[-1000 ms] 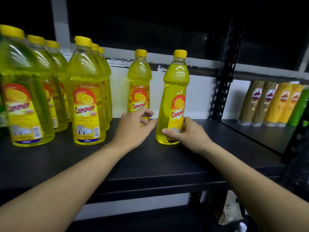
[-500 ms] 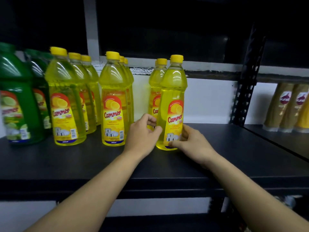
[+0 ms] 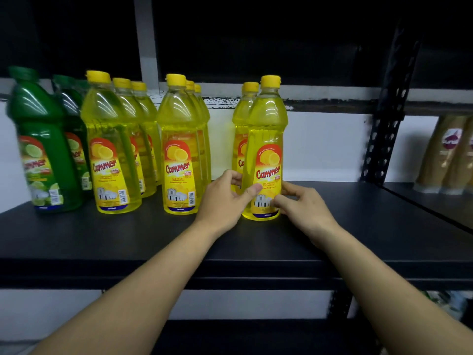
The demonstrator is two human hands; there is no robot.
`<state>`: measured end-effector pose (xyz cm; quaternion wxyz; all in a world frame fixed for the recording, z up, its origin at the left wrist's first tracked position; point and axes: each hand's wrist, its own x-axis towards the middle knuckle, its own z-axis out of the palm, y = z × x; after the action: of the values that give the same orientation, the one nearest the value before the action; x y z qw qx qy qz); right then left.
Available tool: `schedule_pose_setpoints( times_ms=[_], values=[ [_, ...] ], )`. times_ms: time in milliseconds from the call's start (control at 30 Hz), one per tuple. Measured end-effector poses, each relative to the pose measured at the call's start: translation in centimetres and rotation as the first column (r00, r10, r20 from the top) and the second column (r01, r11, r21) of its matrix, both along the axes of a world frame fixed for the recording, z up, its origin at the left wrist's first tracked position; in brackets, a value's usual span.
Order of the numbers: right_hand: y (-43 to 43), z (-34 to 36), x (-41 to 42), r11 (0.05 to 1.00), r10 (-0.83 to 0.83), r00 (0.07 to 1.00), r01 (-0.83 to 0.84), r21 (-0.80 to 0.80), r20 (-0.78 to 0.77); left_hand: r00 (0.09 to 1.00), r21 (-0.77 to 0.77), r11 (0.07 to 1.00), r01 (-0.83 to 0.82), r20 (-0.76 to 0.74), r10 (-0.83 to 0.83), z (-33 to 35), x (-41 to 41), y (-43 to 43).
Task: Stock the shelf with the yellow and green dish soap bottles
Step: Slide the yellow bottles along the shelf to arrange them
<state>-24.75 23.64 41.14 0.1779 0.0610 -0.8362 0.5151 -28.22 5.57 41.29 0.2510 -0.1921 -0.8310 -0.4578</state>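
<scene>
On shelf (image 3: 128,234), upright yellow bottle (image 3: 265,139).

Setting: retail shop or its stockroom.

Evidence:
- A black metal shelf (image 3: 332,226) hangs on a perforated upright (image 3: 384,139), as in boltless racking.
- Yellow dish soap bottles (image 3: 176,149) stand in front-to-back rows, all one brand, labels facing out, with printed barcodes (image 3: 191,198) visible.
- Green dish soap bottles (image 3: 43,149) of the same brand are grouped at the left.
- The neighbouring bay at the right holds tan bottles (image 3: 450,155) of another brand, also lined up.
</scene>
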Motion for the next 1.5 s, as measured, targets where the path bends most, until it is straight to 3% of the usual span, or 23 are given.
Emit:
schedule_pose_setpoints(
  times_ms=[233, 467, 733, 933, 1500],
  values=[
    [-0.3, 0.6, -0.6, 0.973, -0.095, 0.993, 0.078, 0.218, 0.064, 0.998, 0.008, 1.000, 0.014, 0.061, -0.015, 0.0, -0.4, -0.5],
    [-0.2, 1.5, -1.6, 0.974, -0.033, 0.989, 0.001, 0.225, 0.141, 0.998, -0.060, 0.998, -0.035, 0.045, 0.038, -0.3, -0.7, -0.5],
    [-1.6, 0.5, -0.5, 0.974, -0.092, 0.986, 0.118, 0.193, -0.138, 0.998, -0.063, 0.996, -0.059, -0.007, 0.058, -0.3, -0.6, -0.5],
    [-0.8, 0.5, -0.5, 0.981, 0.042, 0.999, -0.041, 0.188, -0.004, 0.998, -0.003, 0.998, -0.056, -0.018, 0.055, -0.4, -0.7, -0.4],
    [-0.6, 0.3, -0.9, 0.987, 0.084, 0.996, -0.087, 0.134, 0.022, 0.994, 0.066, 0.992, -0.107, -0.025, 0.109, -0.3, -0.6, -0.7]
  ],
)
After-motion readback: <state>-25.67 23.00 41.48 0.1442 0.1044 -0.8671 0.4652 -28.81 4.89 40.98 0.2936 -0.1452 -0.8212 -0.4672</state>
